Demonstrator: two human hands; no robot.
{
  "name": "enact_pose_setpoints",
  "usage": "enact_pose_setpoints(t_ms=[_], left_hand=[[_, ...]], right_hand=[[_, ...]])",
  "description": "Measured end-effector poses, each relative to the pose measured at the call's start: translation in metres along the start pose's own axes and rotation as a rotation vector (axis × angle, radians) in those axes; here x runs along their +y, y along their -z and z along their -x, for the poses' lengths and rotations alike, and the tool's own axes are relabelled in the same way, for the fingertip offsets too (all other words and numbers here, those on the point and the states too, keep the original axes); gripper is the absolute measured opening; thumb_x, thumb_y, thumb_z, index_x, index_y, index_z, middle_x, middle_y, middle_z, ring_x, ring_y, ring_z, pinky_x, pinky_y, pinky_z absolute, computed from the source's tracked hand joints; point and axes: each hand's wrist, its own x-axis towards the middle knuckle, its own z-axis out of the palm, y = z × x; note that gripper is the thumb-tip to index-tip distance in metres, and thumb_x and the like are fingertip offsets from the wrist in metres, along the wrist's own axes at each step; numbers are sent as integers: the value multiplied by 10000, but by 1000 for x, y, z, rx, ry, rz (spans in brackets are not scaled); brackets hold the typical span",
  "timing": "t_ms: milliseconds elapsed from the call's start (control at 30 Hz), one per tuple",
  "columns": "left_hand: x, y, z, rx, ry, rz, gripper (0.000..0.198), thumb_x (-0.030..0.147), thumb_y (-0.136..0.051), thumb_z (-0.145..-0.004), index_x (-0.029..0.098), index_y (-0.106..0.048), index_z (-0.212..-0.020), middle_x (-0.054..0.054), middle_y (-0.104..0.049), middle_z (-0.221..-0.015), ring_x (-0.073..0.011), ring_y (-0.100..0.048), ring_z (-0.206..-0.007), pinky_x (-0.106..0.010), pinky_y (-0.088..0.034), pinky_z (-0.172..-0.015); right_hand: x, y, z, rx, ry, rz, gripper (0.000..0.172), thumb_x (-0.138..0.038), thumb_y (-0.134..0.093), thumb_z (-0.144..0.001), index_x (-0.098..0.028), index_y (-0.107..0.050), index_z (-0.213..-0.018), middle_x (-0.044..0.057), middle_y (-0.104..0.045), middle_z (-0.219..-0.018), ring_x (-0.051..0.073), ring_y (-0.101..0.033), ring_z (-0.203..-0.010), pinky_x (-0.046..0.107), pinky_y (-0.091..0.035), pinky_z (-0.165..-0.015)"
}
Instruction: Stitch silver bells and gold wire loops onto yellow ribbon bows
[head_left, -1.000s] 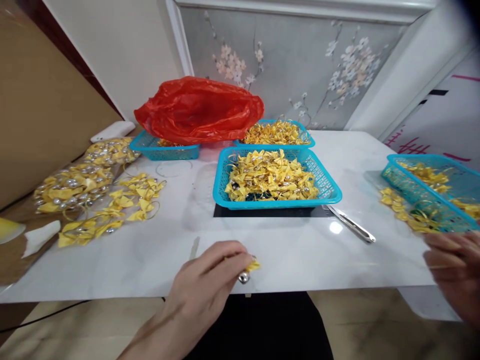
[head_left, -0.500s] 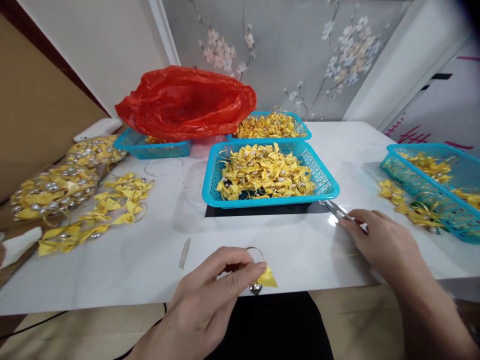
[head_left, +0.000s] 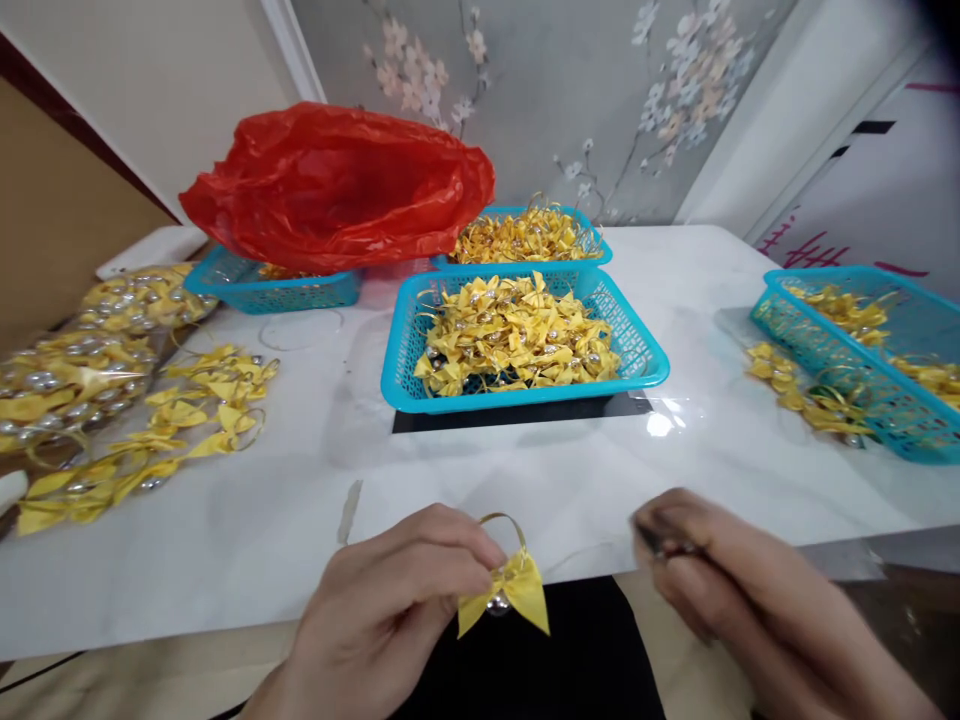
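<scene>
Between the thumb and fingers of my left hand (head_left: 397,600) is a yellow ribbon bow (head_left: 525,592) with a silver bell and a gold cord loop standing up from it. The bow hangs at the table's front edge, over my dark clothing. To its right, apart from it, my right hand (head_left: 727,590) is closed around small metal scissors (head_left: 664,535), blurred and largely covered by the fingers. Beyond both hands, a blue basket (head_left: 525,400) holds a heap of similar yellow bows (head_left: 525,335).
A red plastic bag (head_left: 337,190) rests over another blue basket (head_left: 292,295) at the back left. Loose bows (head_left: 217,385) and bagged bows (head_left: 75,385) lie at the left. Another bow-filled basket (head_left: 525,265) stands behind, and one more basket (head_left: 847,390) at the right.
My right hand has lifted the scissors off the table by the middle basket and drawn them back toward me. My left hand has turned the bow so its front shows. The view has shifted slightly.
</scene>
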Motion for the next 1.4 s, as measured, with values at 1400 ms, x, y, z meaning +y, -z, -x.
enact_pose_setpoints(t_ms=[1400], left_hand=[[15, -2, 12, 83, 508, 553, 317, -42, -613, -816, 237, -756, -771, 24, -752, -831, -91, -674, -717, -130, -524, -666]], right_hand=[[-22, -36, -26, 16, 686, 376, 189, -225, -528, -1040, -71, -635, -1016, 51, -631, -778, 132, -526, -629, 307, -328, -559]])
